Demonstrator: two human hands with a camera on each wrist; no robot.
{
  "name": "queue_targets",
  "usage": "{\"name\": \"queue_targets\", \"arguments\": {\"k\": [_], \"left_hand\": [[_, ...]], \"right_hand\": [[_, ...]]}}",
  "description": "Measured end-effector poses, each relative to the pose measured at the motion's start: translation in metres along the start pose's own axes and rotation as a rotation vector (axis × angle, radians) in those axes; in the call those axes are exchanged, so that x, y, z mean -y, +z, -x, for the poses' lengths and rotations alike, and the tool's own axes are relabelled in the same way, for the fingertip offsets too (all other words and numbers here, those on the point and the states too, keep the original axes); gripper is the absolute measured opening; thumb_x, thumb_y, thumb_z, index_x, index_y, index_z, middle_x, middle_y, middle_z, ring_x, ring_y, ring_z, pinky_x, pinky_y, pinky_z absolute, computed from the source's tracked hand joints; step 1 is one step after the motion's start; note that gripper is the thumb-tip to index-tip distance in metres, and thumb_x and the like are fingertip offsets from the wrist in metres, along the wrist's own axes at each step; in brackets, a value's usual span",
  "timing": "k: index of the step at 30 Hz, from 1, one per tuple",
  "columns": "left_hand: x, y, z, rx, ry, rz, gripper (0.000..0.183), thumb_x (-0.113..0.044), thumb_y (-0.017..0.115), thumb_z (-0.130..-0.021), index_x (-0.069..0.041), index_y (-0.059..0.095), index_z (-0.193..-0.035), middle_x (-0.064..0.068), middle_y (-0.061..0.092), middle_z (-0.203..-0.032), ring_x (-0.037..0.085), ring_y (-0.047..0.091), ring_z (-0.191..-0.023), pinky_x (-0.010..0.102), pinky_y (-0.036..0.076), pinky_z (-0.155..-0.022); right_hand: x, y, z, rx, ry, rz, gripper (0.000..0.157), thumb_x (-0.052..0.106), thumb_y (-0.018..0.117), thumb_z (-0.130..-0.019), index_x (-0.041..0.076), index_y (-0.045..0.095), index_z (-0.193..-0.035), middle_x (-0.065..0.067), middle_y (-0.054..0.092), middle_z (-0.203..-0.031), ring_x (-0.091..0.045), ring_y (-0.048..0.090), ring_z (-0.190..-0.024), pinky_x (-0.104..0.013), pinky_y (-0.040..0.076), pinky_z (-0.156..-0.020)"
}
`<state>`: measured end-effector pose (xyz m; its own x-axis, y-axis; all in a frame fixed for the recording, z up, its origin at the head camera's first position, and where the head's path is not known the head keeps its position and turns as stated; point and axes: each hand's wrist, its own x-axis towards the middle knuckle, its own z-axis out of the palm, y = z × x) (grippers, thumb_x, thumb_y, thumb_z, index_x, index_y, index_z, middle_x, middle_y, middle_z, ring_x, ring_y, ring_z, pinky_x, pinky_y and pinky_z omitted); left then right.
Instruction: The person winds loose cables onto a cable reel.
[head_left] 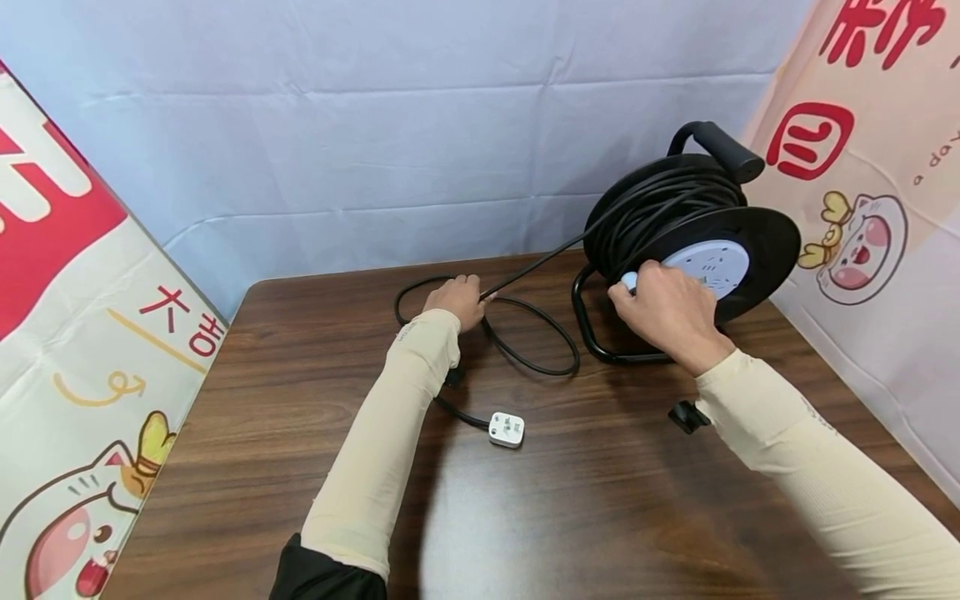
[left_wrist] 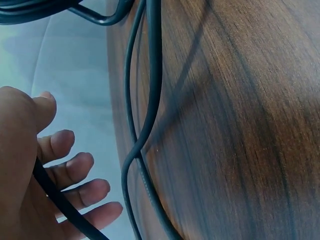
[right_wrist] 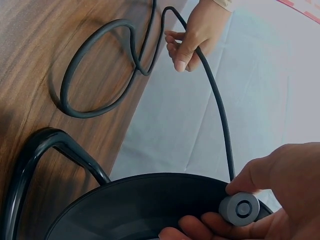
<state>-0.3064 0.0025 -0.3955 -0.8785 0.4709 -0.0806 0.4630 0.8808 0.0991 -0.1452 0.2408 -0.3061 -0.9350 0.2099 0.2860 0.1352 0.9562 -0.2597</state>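
Observation:
A black cable reel (head_left: 768, 242) stands upright at the back right, with black cable wound on its drum and a pale socket panel (head_left: 723, 257) on its face. My right hand (head_left: 666, 315) grips the reel's grey knob (right_wrist: 240, 209), thumb on one side and fingers round the other. From the drum the cable (head_left: 551, 256) runs left to my left hand (head_left: 453, 302), crossing the palm with the fingers loosely curled round it. Beyond that hand the cable lies in loose loops on the table. Its white plug (head_left: 506, 429) rests nearer the front.
The reel has a black tubular foot (head_left: 626, 358) on the wooden table (head_left: 300, 400) and a black carrying handle (head_left: 727, 152) on top. A pale cloth (head_left: 360, 150) hangs behind the table. Printed panels with red lettering border both sides.

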Motion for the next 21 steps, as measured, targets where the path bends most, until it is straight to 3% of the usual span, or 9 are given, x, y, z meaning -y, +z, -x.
{"name": "queue_targets", "arguments": {"k": [6,21], "left_hand": [[-0.0008,0.0004,-0.0011,-0.012,0.004,-0.015,0.039,-0.038,0.039,-0.096,-0.012,0.044,-0.125,0.008,0.046,-0.12,0.024,0.043,-0.112,0.039,0.04,-0.089],[-0.0018,-0.0015,-0.0026,0.009,0.008,-0.044,0.041,-0.038,0.037,-0.097,-0.013,0.04,-0.13,0.008,0.043,-0.128,0.027,0.04,-0.118,0.041,0.037,-0.094]], "right_hand": [[-0.0005,-0.0001,0.0006,0.001,-0.001,-0.003,0.031,0.027,0.045,-0.083,0.01,0.043,-0.057,-0.007,0.039,-0.05,-0.025,0.037,-0.041,-0.036,0.024,-0.034],[-0.0024,-0.0004,-0.0017,0.016,0.001,0.005,0.031,0.028,0.045,-0.083,0.01,0.044,-0.057,-0.007,0.04,-0.051,-0.026,0.039,-0.042,-0.037,0.026,-0.035]]}}
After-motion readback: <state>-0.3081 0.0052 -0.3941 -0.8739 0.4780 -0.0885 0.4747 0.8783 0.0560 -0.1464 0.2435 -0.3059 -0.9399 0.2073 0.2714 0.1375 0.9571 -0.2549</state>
